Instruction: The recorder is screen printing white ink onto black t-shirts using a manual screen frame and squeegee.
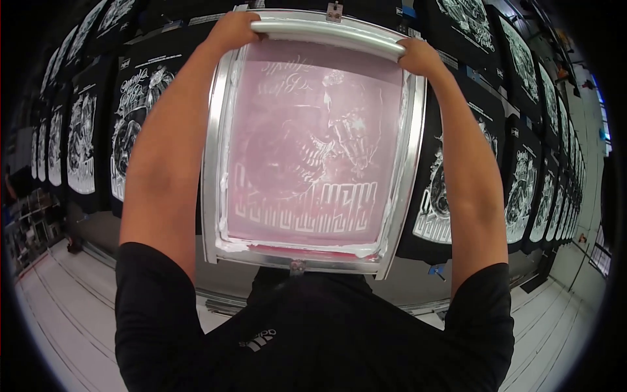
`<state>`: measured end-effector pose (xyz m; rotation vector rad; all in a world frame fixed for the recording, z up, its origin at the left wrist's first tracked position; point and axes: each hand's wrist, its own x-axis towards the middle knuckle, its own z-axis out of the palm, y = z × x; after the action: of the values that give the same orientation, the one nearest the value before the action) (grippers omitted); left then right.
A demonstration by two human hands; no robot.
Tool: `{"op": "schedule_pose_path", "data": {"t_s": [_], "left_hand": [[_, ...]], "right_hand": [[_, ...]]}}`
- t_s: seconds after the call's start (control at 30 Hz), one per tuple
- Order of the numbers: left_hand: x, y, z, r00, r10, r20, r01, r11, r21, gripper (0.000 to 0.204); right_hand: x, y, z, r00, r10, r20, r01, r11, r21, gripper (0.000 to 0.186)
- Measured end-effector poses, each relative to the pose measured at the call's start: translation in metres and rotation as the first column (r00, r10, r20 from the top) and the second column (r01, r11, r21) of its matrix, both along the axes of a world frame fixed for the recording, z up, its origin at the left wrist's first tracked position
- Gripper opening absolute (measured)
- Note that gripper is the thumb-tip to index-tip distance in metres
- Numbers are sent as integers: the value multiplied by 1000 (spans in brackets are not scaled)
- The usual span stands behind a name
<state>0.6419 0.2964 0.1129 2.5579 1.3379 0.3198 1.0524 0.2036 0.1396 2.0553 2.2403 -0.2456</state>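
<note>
Left hand (234, 31), right hand (421, 57): fingers wrapped round squeegee (326, 34)
Side shirts (81, 140): printed — white
Screen (274, 147): underside hidden (remainder unclear)

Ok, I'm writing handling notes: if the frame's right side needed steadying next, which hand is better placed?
Probably the right hand: it grips the right end of the metal bar, close to the frame's right side, while the left hand is at the bar's opposite end.
</note>
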Motion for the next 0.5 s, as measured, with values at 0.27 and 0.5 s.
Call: {"op": "schedule_pose_path", "data": {"t_s": [0.27, 0.5], "left_hand": [[-8, -118, 56, 928, -59, 367, -165, 819, 550, 50], [-29, -482, 4, 990, -28, -137, -139, -126, -982, 45]], "right_hand": [[15, 60, 42, 976, 43, -214, -46, 999, -11, 52], [10, 82, 13, 987, 25, -160, -51, 985, -162, 52]]}}
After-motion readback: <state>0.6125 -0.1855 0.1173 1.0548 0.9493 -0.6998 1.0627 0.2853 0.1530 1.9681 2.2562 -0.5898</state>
